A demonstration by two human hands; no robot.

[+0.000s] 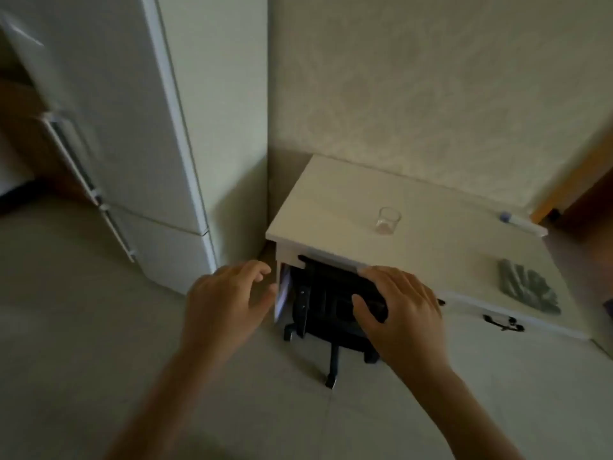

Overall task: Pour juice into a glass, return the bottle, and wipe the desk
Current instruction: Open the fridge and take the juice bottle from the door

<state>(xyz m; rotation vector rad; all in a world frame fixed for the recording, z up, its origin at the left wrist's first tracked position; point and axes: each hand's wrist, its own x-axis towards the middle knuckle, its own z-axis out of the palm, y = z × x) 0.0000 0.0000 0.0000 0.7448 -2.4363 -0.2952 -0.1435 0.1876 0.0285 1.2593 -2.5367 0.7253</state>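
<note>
At the far left stands a tall white refrigerator (139,134) with its doors closed; I judge the juice bottle is kept inside it, since no bottle shows anywhere in this view. The door handles (71,157) run down the left edge and look like the natural place to pull.

The left hand (229,293) hovers above the floor, just beside the corner of the white bench (331,200). Its fingers are loosely bent and hold nothing.

The right hand (398,303) rests on the back of a black office chair (325,303) that is pushed under the bench. Its fingers are spread and lie on the chair top, and the thumb hooks its front edge.

On the bench stands a small clear glass (388,220), upright and seemingly empty. It is probably light, smooth and fragile, so it is better steadied low on its wall during pouring. Further right lies a crumpled grey cloth (527,287), soft and easy to bunch in one hand for the wiping. At the back right edge lies a small tube-like object (515,220); I cannot tell what it is.
</note>
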